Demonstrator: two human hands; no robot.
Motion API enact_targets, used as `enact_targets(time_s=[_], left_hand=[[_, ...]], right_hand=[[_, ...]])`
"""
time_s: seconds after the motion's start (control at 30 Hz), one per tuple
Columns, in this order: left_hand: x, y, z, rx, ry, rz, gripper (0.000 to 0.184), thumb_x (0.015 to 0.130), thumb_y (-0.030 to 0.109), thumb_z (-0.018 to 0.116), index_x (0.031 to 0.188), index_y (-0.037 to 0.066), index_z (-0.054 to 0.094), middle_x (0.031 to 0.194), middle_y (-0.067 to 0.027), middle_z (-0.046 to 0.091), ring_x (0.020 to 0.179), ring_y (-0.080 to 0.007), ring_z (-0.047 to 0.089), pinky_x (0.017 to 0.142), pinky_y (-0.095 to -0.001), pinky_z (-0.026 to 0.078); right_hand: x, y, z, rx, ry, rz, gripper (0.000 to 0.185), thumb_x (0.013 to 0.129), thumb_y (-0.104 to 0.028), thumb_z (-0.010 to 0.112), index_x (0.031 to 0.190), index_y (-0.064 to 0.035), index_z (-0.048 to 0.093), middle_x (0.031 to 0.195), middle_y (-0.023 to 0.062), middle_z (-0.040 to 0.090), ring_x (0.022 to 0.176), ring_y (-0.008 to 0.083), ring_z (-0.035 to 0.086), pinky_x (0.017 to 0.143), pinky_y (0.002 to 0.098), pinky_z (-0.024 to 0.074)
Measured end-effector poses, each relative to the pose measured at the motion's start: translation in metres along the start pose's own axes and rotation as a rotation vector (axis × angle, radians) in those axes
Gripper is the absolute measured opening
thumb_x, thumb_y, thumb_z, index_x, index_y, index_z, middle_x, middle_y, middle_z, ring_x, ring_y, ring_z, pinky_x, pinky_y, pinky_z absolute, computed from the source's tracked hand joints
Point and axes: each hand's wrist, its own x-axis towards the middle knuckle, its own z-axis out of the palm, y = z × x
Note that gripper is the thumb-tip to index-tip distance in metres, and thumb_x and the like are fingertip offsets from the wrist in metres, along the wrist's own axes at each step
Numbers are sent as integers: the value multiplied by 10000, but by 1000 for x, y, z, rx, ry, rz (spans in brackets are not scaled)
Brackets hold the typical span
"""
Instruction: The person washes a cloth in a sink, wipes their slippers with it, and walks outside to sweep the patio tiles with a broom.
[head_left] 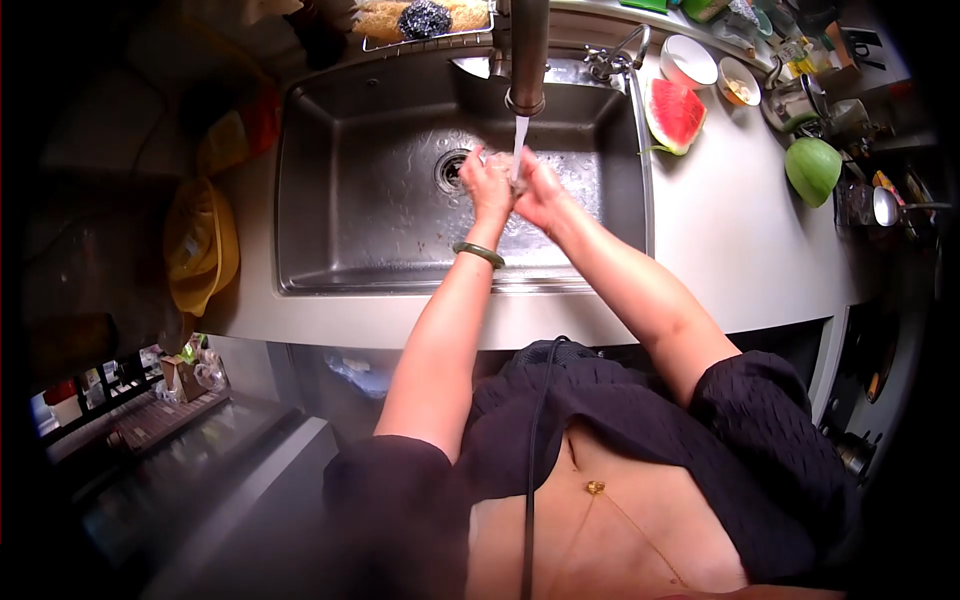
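Observation:
A stream of water runs from the metal faucet onto my two hands, held close together over the sink. My left hand has its fingers apart and partly curled, near the drain; a green bangle circles that wrist. Across from it, my right hand is open, its fingers stretched up beside the stream. Between the palms there is a pale, wet blur; whether it is only splashing water or a small clear thing, I cannot tell.
Right of the sink lie a cut watermelon piece, a white bowl, a smaller bowl with scraps and a green melon piece. A yellow basin stands at left. Behind the sink is a wire rack with a scouring ball.

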Motion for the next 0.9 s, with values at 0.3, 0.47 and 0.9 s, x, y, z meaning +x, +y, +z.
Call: enact_targets(time_s=[0.3,0.47,0.9], left_hand=[[1,17,-38,128,-230,494,396,849,130,420,1211,-29,421,1197,-223,465,1141,-361,409,969,-404,317],[-17,25,-34,-81,-298,475,417,887,230,382,1227,-9,419,1252,-191,433,1196,-349,365,1038,-413,191],[-5,4,-22,132,107,687,175,785,134,435,675,39,533,696,-149,538,697,-315,513,661,-407,410]], right_hand=[[-5,-1,4,51,-150,132,378,917,-350,319,998,-54,540,981,104,593,934,242,556,867,395,427],[26,7,-12,49,-109,-2,300,906,-313,389,922,-56,543,914,88,591,889,231,558,814,394,461],[31,31,-10,4,92,-58,295,916,-297,352,882,-65,530,879,112,580,838,250,559,744,400,470]])
